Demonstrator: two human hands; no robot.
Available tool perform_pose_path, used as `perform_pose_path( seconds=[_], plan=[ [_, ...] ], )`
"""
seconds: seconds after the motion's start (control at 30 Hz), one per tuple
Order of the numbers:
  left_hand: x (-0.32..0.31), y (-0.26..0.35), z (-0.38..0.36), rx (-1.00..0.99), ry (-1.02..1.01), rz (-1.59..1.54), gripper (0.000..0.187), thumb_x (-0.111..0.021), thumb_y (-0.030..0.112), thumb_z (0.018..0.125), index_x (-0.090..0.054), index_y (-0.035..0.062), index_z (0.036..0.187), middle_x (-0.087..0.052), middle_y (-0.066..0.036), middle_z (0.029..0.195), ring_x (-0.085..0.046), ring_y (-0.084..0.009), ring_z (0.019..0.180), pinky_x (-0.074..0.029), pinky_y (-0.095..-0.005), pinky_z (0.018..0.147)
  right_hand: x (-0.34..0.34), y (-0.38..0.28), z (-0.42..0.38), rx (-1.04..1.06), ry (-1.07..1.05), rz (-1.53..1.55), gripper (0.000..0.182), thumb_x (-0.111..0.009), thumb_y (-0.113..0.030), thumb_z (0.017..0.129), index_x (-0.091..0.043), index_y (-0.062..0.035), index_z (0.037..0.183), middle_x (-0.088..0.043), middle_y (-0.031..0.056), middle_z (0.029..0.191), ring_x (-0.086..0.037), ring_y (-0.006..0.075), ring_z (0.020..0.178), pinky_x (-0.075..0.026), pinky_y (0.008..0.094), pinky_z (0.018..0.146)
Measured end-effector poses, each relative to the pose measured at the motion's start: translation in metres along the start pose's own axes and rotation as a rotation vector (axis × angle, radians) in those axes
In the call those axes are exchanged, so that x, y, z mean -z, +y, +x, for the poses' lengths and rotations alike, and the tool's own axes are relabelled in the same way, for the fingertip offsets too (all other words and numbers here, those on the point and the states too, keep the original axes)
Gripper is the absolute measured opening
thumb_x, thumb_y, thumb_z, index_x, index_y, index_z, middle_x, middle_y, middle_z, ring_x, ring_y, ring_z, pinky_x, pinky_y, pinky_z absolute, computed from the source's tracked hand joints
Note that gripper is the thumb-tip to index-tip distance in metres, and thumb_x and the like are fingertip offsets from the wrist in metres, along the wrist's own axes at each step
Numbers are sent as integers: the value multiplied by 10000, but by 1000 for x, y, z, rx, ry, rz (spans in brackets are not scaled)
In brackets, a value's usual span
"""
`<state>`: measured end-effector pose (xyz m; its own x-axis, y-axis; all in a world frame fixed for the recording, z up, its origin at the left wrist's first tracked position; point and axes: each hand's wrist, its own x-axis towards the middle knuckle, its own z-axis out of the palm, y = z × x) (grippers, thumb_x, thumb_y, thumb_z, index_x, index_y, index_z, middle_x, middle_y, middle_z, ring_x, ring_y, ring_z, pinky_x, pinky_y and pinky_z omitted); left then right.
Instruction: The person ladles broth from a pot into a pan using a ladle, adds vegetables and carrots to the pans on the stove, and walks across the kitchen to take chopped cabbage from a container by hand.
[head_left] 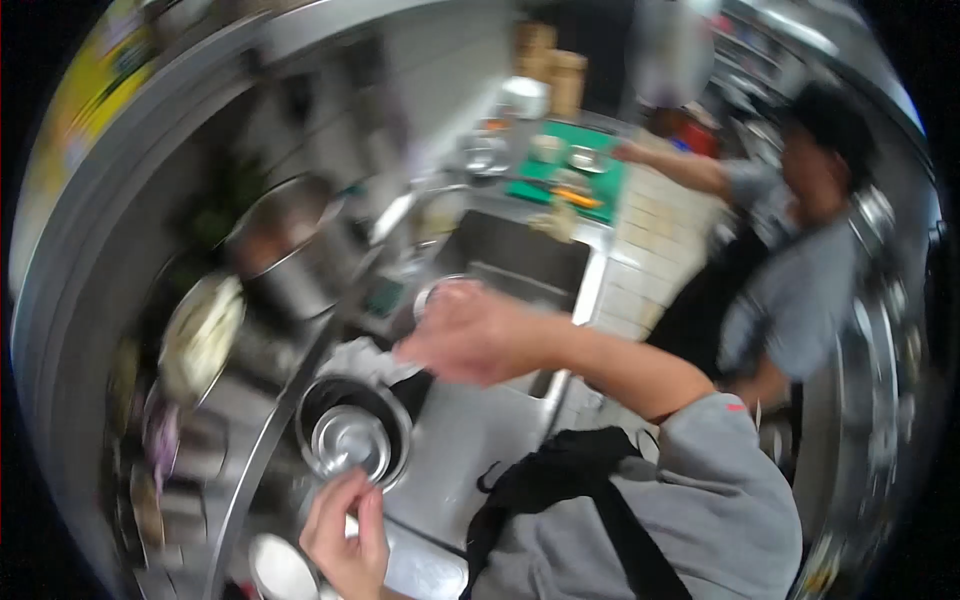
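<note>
My right hand (465, 335) reaches in from the right, blurred, over the sink edge beside a crumpled white cloth (360, 362). Its fingers look curled together, and what they hold, if anything, is hidden. Lower down, my left hand (345, 530) has bent fingers with the tips at the near rim of a small metal bowl (352, 440). That bowl sits inside a larger dark round container (315, 405). Whether the left fingers grip the rim is unclear. A round metal rim (430, 297) shows partly behind my right hand.
A sink basin (505, 245) lies beyond my right hand. Past it, a green cutting board (610, 205) holds food and a small dish. A co-worker (800, 290) stands at the right, one arm over the board. Metal pots and food containers (200, 340) line the left shelf.
</note>
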<state>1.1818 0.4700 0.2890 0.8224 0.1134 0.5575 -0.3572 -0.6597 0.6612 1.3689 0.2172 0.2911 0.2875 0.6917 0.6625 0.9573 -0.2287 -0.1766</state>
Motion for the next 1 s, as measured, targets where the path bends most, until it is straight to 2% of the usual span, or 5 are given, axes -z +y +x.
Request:
perform_pose_path(
  seconds=[0.27,0.3,0.37,0.77,1.0],
  plan=[
    [-40,-14,13,347,-672,-277,271,-689,3,903,-679,-20,1173,-709,-113,1036,-649,-115,867,-528,-243,671,-37,-44,-251,-937,-173,447,267,-604,-178,959,-638,-68,1200,-709,171,990,-688,346,827,-563,424,733],
    [-53,-28,14,155,-759,-266,397,-628,33,947,-587,48,1342,-703,-93,1060,-627,-95,810,-508,-224,589,-32,-50,-266,-963,-159,446,267,-604,-178,959,-638,-68,1200,-709,171,990,-688,346,827,-563,424,733],
    [-87,-31,17,174,-775,-255,298,-660,26,903,-646,6,1200,-713,-116,1014,-652,-143,855,-520,-270,698,-24,-58,-294,-1089,-153,385,260,-598,-195,962,-639,-71,1187,-707,179,990,-689,344,841,-561,428,749],
    [-288,77,28,-176,-1250,-127,352,-718,186,892,-668,11,1193,-721,-163,1007,-701,-227,923,-559,-322,750,57,-107,-445,-1313,10,119,273,-591,-207,961,-641,-40,1172,-692,190,1026,-667,376,927,-539,444,810],
    [-399,103,-9,-9,-1357,1,376,-705,235,908,-662,0,1198,-723,-177,1058,-710,-224,893,-556,-343,778,109,-115,-552,-1390,181,93,275,-602,-187,957,-661,-26,1172,-701,186,1059,-677,350,971,-538,400,851]
  ],
)
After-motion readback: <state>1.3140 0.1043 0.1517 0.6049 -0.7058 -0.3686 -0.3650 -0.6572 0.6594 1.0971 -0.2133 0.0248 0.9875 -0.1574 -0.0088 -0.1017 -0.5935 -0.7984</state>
